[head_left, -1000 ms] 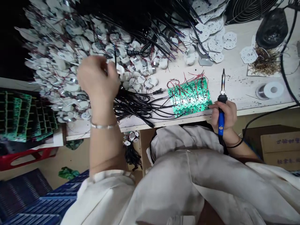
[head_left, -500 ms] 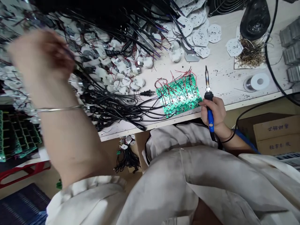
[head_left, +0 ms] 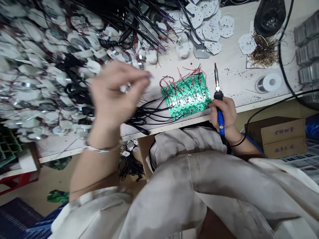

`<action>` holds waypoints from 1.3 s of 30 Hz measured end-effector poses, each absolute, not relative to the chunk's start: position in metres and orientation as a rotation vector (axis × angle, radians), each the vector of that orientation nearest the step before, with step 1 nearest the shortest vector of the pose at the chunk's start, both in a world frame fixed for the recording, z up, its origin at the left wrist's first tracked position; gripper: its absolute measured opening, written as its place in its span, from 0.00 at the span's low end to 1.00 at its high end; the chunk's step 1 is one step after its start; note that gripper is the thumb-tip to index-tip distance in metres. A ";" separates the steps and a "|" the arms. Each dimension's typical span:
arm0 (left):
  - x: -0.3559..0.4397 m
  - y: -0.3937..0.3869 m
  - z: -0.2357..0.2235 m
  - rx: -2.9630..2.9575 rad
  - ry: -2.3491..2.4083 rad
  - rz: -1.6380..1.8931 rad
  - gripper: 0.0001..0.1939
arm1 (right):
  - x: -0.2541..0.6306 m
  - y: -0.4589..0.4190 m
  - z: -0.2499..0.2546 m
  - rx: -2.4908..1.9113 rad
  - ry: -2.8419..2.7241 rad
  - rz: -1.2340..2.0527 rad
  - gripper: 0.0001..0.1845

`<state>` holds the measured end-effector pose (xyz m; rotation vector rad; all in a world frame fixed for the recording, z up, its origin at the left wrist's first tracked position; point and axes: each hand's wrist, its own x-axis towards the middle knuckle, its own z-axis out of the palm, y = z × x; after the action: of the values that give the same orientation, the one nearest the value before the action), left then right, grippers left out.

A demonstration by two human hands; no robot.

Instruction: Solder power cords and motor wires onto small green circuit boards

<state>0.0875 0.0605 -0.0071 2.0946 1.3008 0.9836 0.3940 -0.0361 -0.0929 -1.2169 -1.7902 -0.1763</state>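
Note:
My left hand [head_left: 116,91], slightly blurred, is raised over the bench left of the green circuit board panel [head_left: 186,98]. Its thumb and forefinger are pinched; a small dark bit shows at the fingertips, too blurred to name. My right hand [head_left: 225,111] is closed round the blue handle of a soldering iron [head_left: 220,118], whose metal tip points up and away from me. Its fingertips reach the panel's right edge. Red and black wires stand from the panel's far side. Black cables [head_left: 152,114] run from its left side and pass partly behind my left hand.
White motor-like parts [head_left: 32,69] with thin wires heap the left side. White octagonal plates [head_left: 211,30] are stacked at the back. A solder spool [head_left: 271,82] stands at right, near a dark lump [head_left: 269,18] over brown residue. The iron's cord [head_left: 269,103] crosses the bench edge.
My left hand first held a black cable, swung left with it, then came back right toward the panel, fingers pinched. My right hand keeps the soldering iron; the view has shifted.

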 end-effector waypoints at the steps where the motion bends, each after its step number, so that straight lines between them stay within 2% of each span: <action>1: 0.097 0.055 -0.015 2.090 1.212 0.964 0.06 | 0.394 -0.036 -0.093 -1.215 -1.777 -0.134 0.17; 4: 0.122 0.034 -0.043 1.974 1.105 0.908 0.05 | 0.395 -0.038 -0.092 -1.237 -1.732 -0.021 0.19; 7: 0.134 0.022 -0.058 1.871 1.201 0.878 0.06 | 0.395 -0.038 -0.091 -1.340 -1.745 -0.023 0.15; 16: 0.149 0.012 -0.048 1.844 1.322 0.902 0.05 | 0.395 -0.039 -0.087 -1.340 -1.752 0.058 0.14; 22: 0.154 0.007 -0.050 2.096 1.288 0.917 0.07 | 0.387 -0.041 -0.076 -1.219 -1.782 0.110 0.15; 28: 0.147 0.006 -0.047 2.195 1.160 0.904 0.09 | 0.369 -0.029 -0.081 -1.391 -1.975 0.306 0.10; 35: 0.145 0.005 -0.052 2.379 1.134 0.902 0.11 | 0.357 -0.018 -0.079 -1.389 -2.055 0.102 0.12; 39: 0.149 0.004 -0.050 2.295 1.088 1.023 0.09 | 0.353 -0.021 -0.071 -1.414 -2.020 0.276 0.13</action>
<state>0.1492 0.0040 -0.0504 2.2953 1.0883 1.0225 0.3533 -0.0214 -0.0714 -1.4137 -2.0196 0.2761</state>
